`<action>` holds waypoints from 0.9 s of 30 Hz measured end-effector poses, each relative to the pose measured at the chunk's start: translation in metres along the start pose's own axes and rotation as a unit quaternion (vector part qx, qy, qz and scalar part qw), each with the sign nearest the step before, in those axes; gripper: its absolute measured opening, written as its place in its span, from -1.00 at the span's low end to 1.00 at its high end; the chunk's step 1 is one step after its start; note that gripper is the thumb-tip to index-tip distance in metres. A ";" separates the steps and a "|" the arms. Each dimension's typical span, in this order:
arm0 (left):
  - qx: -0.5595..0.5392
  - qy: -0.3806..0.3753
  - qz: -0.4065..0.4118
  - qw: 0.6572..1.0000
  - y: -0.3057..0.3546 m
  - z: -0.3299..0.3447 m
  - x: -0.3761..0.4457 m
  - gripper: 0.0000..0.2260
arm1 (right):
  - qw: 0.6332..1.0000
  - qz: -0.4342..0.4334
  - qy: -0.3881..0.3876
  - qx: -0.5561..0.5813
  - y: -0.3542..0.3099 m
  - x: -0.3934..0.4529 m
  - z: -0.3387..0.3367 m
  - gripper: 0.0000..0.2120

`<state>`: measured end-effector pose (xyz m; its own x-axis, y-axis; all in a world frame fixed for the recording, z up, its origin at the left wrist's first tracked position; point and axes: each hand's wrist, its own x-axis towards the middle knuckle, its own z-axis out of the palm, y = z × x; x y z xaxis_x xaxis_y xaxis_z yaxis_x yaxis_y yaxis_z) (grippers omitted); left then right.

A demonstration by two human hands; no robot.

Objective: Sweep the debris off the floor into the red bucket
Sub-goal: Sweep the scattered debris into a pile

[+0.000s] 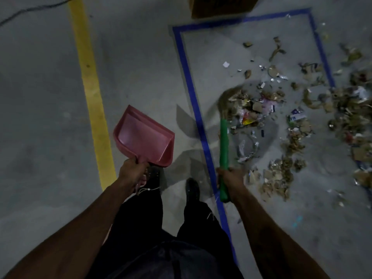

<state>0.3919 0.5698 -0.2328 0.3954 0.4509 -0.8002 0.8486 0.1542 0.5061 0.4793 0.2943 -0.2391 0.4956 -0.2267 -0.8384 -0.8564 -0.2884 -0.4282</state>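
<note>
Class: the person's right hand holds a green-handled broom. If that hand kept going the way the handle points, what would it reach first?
Probably the debris heaped at the broom head, inside the blue tape; depth is uncertain.

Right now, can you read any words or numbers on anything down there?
No text here can be read.
Blue and white scrap: has print, too blurred to read.
Yellow wrapper: colours only, no clear letters.
Cardboard box: dark marks, unreadable.
Dustpan, broom: no label seen.
</note>
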 end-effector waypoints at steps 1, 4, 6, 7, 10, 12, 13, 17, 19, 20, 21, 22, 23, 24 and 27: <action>0.017 -0.009 -0.001 1.000 0.006 -0.006 0.007 -0.86 | 1.000 -0.006 -0.004 -0.002 0.005 -0.008 0.011 -0.87; 0.047 -0.040 -0.002 0.998 0.028 -0.020 0.024 -0.83 | 1.000 -0.003 -0.023 -0.016 0.013 -0.027 0.043 -0.90; 0.050 -0.052 0.001 0.997 0.040 -0.027 0.034 -0.83 | 0.999 0.007 -0.036 -0.032 0.012 -0.033 0.059 -0.86; 0.056 -0.056 0.004 0.997 0.045 -0.030 0.039 -0.84 | 0.998 0.016 -0.041 -0.036 0.010 -0.034 0.064 -0.85; 0.079 -0.069 0.013 0.994 0.057 -0.036 0.049 -0.87 | 0.997 0.050 -0.033 -0.042 0.003 -0.024 0.066 -0.84; 0.084 -0.079 0.011 0.993 0.063 -0.036 0.053 -0.89 | 0.997 0.067 -0.003 -0.045 -0.005 -0.011 0.058 -0.85; 0.084 -0.086 0.009 0.993 0.066 -0.036 0.054 -0.91 | 0.997 0.071 0.013 -0.041 -0.010 -0.004 0.052 -0.85; 0.082 -0.104 0.008 0.991 0.077 -0.027 0.056 -0.93 | 0.995 0.072 0.063 -0.010 -0.030 0.021 0.024 -0.80; 0.094 -0.107 0.009 0.990 0.081 -0.020 0.053 -0.92 | 0.995 0.074 0.071 -0.005 -0.032 0.024 0.012 -0.75; 0.102 -0.108 0.009 0.989 0.083 -0.016 0.052 -0.90 | 0.995 0.074 0.067 -0.016 -0.030 0.021 0.007 -0.75; 0.111 -0.108 0.009 0.988 0.086 -0.012 0.050 -0.89 | 0.995 0.072 0.057 -0.030 -0.026 0.018 0.004 -0.76; 0.119 -0.110 0.009 0.987 0.088 -0.008 0.049 -0.87 | 0.996 0.068 0.045 -0.043 -0.020 0.014 0.001 -0.78; 0.127 -0.112 0.009 0.986 0.090 -0.003 0.048 -0.87 | 0.996 0.063 0.034 -0.056 -0.015 0.010 -0.002 -0.80; 0.134 -0.115 0.009 0.984 0.092 0.003 0.047 -0.88 | 0.996 0.055 0.024 -0.070 -0.009 0.007 -0.005 -0.82; 0.151 -0.112 0.018 0.982 0.094 0.024 0.042 -0.90 | 0.994 0.045 -0.019 -0.096 0.007 0.009 -0.018 -0.81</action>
<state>0.4965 0.5823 -0.2264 0.4650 0.2406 -0.8520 0.8852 -0.1417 0.4431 0.4802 0.2731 -0.2437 0.4085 -0.2261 -0.8843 -0.8522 -0.4415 -0.2808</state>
